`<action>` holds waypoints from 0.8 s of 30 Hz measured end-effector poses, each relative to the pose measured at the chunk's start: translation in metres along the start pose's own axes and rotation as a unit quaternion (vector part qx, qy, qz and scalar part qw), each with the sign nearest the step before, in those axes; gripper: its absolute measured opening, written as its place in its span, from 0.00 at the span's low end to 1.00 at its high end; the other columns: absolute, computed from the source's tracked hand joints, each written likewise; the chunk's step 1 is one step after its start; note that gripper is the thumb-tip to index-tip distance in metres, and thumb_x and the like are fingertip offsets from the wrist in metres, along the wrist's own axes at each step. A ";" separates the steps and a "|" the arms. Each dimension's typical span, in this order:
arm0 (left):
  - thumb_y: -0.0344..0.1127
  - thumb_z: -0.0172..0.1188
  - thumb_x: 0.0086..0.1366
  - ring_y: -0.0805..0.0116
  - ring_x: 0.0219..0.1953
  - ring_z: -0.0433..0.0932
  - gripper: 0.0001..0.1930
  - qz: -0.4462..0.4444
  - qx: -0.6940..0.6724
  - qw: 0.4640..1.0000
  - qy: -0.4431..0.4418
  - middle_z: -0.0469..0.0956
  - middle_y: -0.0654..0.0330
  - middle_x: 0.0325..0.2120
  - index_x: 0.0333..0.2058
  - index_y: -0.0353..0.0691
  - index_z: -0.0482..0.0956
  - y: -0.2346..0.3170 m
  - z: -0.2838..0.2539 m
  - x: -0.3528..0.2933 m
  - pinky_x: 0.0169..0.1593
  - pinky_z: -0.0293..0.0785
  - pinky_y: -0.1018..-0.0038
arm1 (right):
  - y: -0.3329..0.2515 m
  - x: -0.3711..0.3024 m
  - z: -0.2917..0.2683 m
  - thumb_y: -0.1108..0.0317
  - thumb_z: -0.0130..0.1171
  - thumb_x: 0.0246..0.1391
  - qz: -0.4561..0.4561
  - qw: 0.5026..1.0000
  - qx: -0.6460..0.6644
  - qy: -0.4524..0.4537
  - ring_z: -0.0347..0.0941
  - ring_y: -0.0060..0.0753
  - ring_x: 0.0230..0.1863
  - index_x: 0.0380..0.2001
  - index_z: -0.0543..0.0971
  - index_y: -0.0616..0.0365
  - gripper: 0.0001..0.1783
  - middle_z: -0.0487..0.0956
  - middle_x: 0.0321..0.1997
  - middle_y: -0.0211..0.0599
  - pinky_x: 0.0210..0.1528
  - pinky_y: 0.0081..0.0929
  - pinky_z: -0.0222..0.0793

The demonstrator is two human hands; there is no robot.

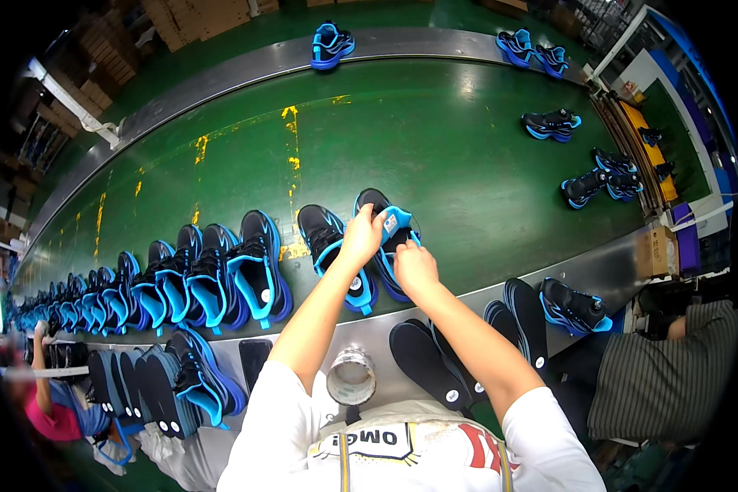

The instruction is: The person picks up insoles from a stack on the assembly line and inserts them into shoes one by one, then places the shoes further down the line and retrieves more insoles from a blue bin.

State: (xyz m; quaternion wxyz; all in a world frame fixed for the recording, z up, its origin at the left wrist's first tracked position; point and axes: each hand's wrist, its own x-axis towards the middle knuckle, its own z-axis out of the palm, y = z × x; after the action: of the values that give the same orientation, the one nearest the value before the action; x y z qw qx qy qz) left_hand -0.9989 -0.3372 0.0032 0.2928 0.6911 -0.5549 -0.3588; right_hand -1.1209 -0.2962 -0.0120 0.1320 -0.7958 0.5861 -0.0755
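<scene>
A black sneaker with bright blue lining [372,198] stands on the green belt in front of me, toe pointing away. My left hand [363,235] grips its upper near the tongue, which is folded back so the light blue inside and a small label show. At the opening's right edge, the fingers of my right hand [415,264] are pinched together; what lies between them is too small to make out. Close on the left stands a matching sneaker [318,228], partly covered by my left forearm.
A long row of like sneakers [258,266] runs left along the belt [467,164]. Dark insoles [422,357], a roll of tape [352,375] and a phone [255,358] rest on the near metal ledge. A seated person [668,377] is at right, another [53,414] at left.
</scene>
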 end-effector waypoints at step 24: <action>0.45 0.47 0.58 0.46 0.25 0.70 0.19 0.020 0.015 1.000 0.007 0.69 0.44 0.17 0.21 0.32 0.66 -0.004 0.001 -0.006 0.28 0.64 0.61 | 0.011 0.020 0.005 0.69 0.46 0.42 -0.109 0.971 -0.075 -0.201 0.66 0.41 0.40 0.23 0.76 0.59 0.09 0.70 0.36 0.44 0.40 0.34 0.65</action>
State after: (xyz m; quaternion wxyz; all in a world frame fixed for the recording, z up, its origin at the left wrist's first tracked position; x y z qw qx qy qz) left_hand -0.9985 -0.3301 0.0002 0.2933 0.6865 -0.5719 -0.3400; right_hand -1.1230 -0.3177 -0.0208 0.1776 -0.8616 0.4611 0.1158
